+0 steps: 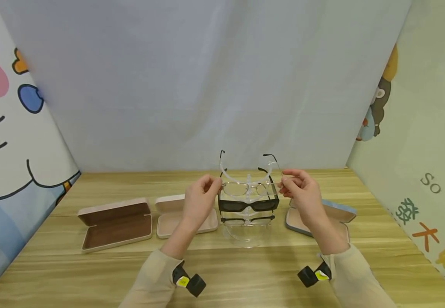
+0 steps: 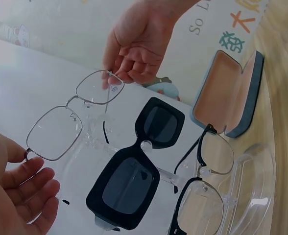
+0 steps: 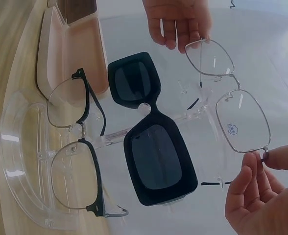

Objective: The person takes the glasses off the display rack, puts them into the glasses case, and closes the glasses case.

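I see left hand (image 1: 200, 199) and right hand (image 1: 302, 190) pinch thin glasses (image 1: 234, 188) by both ends, middle of head view, probably for keeping level; sunglasses (image 1: 233, 206) sit below on clear stand (image 1: 247, 246).

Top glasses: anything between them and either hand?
Nothing visible: the left hand and right hand each pinch the top glasses at an outer end. The sunglasses sit lower, apart from both hands.

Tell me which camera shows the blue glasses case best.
Left wrist: the blue glasses case stands open there, its pinkish lining almost fully visible. The head view shows it partly hidden by the right hand and wrist. The right wrist view doesn't show it.
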The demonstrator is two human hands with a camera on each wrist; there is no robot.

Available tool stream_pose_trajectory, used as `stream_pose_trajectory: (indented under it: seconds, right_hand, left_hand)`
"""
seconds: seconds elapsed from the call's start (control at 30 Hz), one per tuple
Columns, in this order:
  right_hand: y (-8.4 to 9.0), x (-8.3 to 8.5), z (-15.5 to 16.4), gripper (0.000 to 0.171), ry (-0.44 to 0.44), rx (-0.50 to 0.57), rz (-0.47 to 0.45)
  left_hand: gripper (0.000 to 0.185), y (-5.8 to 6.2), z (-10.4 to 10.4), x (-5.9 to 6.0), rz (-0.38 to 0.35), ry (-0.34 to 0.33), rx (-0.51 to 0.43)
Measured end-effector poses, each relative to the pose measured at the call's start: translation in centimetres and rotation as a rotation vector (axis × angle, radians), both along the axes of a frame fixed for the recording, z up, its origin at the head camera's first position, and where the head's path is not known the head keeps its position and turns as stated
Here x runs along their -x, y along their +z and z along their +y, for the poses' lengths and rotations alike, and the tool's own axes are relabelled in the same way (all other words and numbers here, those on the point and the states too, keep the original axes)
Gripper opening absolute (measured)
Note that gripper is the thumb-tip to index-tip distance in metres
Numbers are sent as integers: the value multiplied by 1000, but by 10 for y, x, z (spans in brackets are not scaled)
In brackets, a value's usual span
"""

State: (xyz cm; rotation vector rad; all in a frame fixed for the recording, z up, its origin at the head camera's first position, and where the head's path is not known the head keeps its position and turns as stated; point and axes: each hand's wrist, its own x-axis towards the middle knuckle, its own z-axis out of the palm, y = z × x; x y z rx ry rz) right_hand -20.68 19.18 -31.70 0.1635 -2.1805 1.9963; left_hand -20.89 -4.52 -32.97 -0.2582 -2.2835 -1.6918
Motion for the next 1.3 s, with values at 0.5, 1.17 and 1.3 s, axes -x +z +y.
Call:
stream_pose_trajectory:
  seconds: [0.5,1.17,1.3]
  right_hand:
    - [12,-27,8,19,66,132,-2]
    - [19,-41,4,12,15,217,-35]
    - [20,-40,2,9,19,197,-38]
  left_hand:
    - [20,11,5,-17,-164,-151,-362]
    - [16,11,8,-25,-171,-87,-392]
    - [17,14,7,-25,-172,-50,-378]
